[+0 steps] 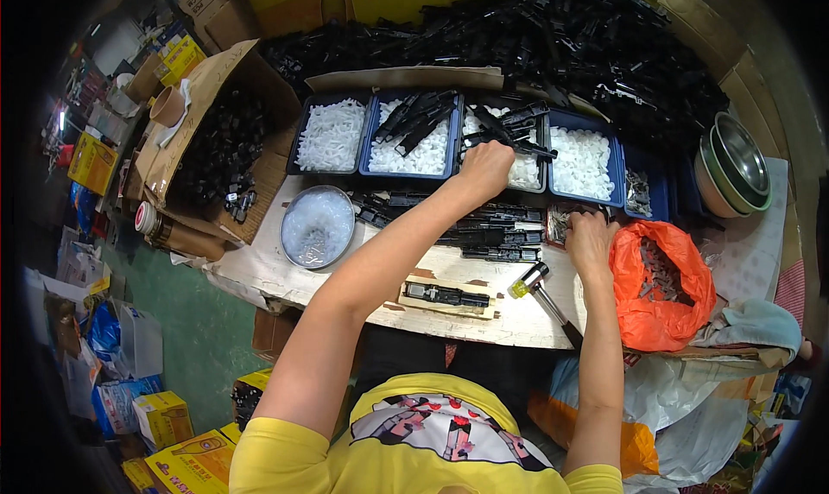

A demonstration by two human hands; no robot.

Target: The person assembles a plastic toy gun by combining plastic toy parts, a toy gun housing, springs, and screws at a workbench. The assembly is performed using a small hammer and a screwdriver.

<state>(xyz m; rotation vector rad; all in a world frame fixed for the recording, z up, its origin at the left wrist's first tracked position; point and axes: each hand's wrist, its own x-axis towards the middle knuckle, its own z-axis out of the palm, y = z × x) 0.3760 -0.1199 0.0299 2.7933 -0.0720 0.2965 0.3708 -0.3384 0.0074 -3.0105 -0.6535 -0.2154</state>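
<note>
Black plastic strips (509, 129) lie across the third blue bin (516, 148) at upper centre, on top of small white parts. Left hand (485, 167) is in that bin, fingers curled down onto the strips; can't tell if it actually grips 1, the knuckles hide the fingertips. Right hand (589, 239) sits at centre right on a small tray of grey metal bits (560, 224), fingers bent down; whatever they pinch is too small to make out.

Strips are long, thin, matte black; more are stacked flat on the table (380, 278) between the hands, and 1 lies in a wooden jig (449, 297) near the front edge. Yellow-headed mallet (540, 288) just right of the jig.

Orange bag (661, 287) of grey parts at right. Yellow cartons (186, 459) at lower left, partly cut off; print unreadable. Huge black heap (553, 36) along the top.
</note>
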